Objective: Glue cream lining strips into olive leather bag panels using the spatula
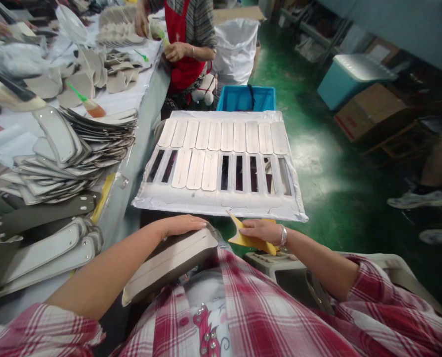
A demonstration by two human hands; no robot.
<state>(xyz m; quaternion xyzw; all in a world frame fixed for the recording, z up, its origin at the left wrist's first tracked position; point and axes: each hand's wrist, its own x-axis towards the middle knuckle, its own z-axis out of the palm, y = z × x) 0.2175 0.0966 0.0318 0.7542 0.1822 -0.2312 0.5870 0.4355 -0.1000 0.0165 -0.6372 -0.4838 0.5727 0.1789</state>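
Note:
My left hand lies flat, fingers together, on top of a stack of long grey-white strips resting against my lap. My right hand is closed on a yellow scraper just below the near edge of a white slotted board. Pale strips fill the board's far row and part of the near row; several near slots are open and dark.
A long table on my left carries heaps of grey shoe-part pieces and glue brushes. A person in a red apron works at the far end. Beyond the board are a blue crate, a white bag and a green floor.

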